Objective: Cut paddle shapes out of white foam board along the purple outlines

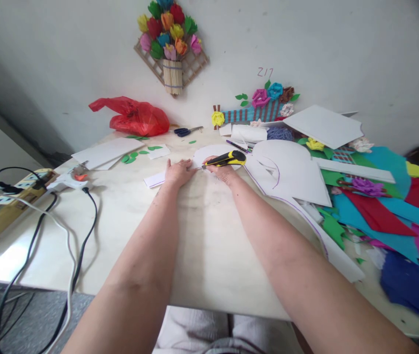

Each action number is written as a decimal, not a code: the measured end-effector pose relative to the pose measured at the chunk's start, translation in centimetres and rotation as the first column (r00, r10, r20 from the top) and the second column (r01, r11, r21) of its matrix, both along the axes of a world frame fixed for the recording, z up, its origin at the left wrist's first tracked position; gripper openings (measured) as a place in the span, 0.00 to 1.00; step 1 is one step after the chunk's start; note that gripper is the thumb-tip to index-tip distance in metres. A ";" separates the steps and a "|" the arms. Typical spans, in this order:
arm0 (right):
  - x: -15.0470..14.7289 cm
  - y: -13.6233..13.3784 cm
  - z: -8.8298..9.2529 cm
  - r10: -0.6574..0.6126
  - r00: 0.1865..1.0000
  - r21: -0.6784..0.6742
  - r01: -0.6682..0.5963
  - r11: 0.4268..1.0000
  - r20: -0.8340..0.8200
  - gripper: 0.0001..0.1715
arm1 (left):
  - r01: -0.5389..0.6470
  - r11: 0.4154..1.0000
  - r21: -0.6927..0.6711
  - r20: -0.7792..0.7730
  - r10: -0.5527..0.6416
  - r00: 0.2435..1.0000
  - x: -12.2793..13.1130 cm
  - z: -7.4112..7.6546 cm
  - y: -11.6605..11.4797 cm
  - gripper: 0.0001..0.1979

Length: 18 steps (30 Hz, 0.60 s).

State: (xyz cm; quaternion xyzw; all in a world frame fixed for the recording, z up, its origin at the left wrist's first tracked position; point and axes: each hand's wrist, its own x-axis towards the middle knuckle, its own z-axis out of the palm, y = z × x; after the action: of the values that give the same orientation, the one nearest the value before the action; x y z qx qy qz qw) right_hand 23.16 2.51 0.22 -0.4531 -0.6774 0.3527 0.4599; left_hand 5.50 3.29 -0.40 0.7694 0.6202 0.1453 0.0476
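Observation:
In my right hand is a yellow and black utility knife, its tip down at a white board piece on the table. My left hand lies flat, fingers spread, pressing on the white board just left of the blade. A narrow end of white board with a purple line sticks out to the left of that hand. To the right of the knife lies a larger cut white board shape with purple outlines and a curved edge.
Dark-handled scissors and a red plastic bag lie at the back. A glue gun, a power strip and cables occupy the left side. Coloured sheets pile up on the right. More white boards rest at back left.

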 end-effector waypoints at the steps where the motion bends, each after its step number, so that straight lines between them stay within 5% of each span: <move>1: 0.0 -0.1 0.1 -0.003 1.000 0.013 0.003 1.000 0.001 0.08 | 0.001 1.000 0.003 0.001 -0.001 1.000 0.0 0.0 0.0 0.21; 18: -0.1 0.3 -0.3 0.034 0.996 0.153 -0.046 0.987 0.080 0.08 | -0.018 1.000 -0.016 -0.016 0.017 1.000 0.5 0.6 -0.6 0.20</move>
State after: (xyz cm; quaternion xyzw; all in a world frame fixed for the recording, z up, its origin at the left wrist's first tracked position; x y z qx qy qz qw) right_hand 23.06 2.85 -0.10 -0.4158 -0.7289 0.2903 0.4600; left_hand 6.01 2.69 0.22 0.7646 0.6285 0.1345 0.0477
